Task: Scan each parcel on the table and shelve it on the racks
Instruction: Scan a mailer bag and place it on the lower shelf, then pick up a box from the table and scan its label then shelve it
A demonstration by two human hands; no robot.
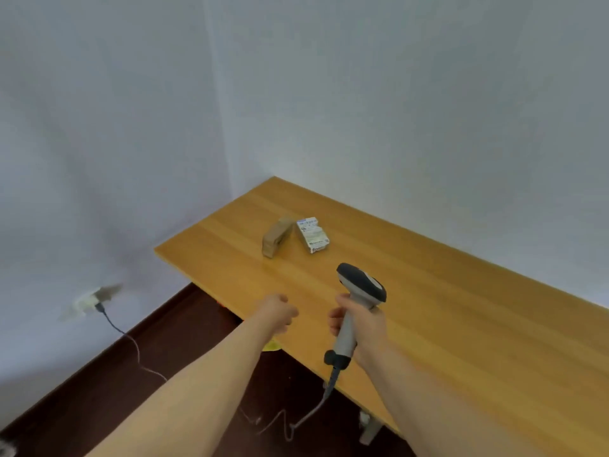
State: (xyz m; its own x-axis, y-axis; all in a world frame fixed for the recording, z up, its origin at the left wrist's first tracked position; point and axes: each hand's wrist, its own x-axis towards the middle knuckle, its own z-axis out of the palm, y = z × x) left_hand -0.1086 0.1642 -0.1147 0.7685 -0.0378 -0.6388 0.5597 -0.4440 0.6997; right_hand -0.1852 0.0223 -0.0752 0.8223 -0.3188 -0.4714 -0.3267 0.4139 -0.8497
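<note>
Two small parcels lie side by side near the far left part of the wooden table [445, 308]: a plain brown cardboard box [276, 237] and, touching its top corner, a box with a white printed label [312, 234]. My right hand [361, 328] grips the handle of a grey and black barcode scanner [357, 301], its head pointing toward the parcels. My left hand [276, 313] hovers over the table's near edge, fingers curled loosely, holding nothing. Both hands are well short of the parcels.
The scanner's cable [296, 420] drops off the table edge and runs across the dark floor to a wall socket [90, 300] at the left. White walls meet in a corner behind the table. A table leg [370, 430] shows below the near edge.
</note>
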